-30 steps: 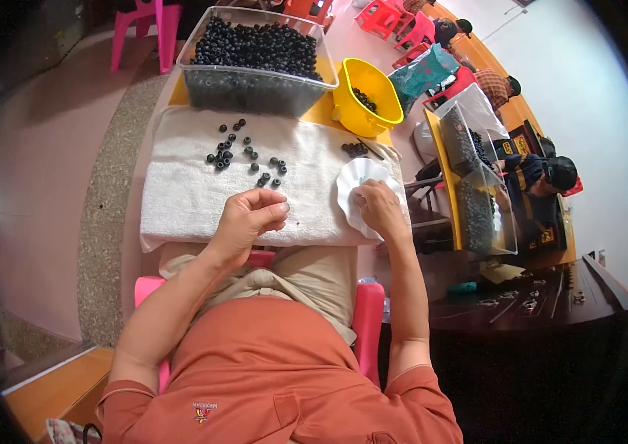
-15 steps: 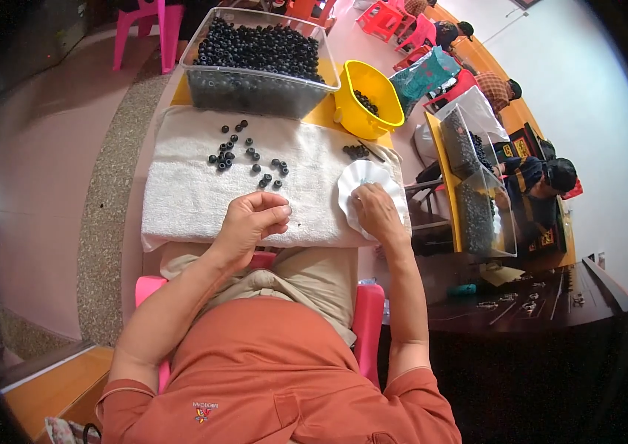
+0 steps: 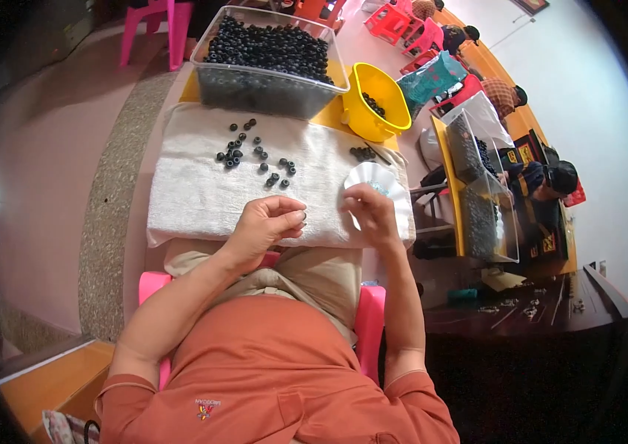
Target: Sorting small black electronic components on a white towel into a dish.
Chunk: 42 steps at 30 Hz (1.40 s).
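Note:
My left hand [image 3: 264,224] is closed in a pinch above the near edge of a white towel [image 3: 188,200]. A small dark bit shows at its fingertips, too little to name. My right hand [image 3: 375,214] hovers over the near left side of a white wavy-rimmed dish [image 3: 401,200], its fingers drawn together; what they hold, if anything, is hidden. Small pale, bluish pieces [image 3: 379,186] lie in the dish. Several loose black beads [image 3: 234,154] are scattered on the towel beyond my left hand. A small cluster of dark pieces [image 3: 362,153] lies just beyond the dish.
A clear plastic bin [image 3: 269,92] full of black beads stands at the towel's far side. Beside it is a yellow tub [image 3: 362,122] with some beads. More clear bins [image 3: 484,214] stand to the right, near a seated person [image 3: 543,185] in a dark cap.
My right hand has come up out of the dish and moved left toward my left hand. The left hand keeps its pinch. The whole view has shifted slightly.

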Available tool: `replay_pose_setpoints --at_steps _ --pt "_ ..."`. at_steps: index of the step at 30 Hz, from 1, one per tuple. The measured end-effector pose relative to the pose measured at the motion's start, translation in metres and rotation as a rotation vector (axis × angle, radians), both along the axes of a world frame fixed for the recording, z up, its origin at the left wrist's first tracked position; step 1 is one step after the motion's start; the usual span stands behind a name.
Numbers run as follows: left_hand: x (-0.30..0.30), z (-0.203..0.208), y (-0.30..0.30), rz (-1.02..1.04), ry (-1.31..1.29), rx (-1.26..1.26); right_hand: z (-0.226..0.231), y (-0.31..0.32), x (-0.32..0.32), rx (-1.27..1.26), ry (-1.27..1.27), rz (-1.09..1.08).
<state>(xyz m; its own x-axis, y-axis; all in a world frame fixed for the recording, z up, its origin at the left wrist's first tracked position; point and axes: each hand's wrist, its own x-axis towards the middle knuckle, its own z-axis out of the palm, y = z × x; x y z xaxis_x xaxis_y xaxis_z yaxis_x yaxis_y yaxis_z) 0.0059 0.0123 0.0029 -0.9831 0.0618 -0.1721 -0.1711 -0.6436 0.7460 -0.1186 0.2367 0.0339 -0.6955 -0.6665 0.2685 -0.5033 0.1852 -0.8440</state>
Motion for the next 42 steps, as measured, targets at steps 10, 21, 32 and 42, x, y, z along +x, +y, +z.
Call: replay_pose_setpoints --at_steps 10,21,32,42 --pt "0.001 -0.003 0.001 -0.071 0.089 0.015 0.002 -0.047 0.038 -0.172 -0.355 0.219" --pt "0.002 0.004 0.000 -0.145 0.098 0.021 0.000 -0.046 0.041 -0.138 -0.611 0.150" --pt "0.002 0.002 -0.002 -0.136 0.089 0.059 -0.002 -0.040 0.043 -0.179 -0.381 0.188" --pt "0.002 0.002 -0.004 -0.154 0.053 0.084 -0.001 -0.044 0.049 -0.186 -0.618 0.148"
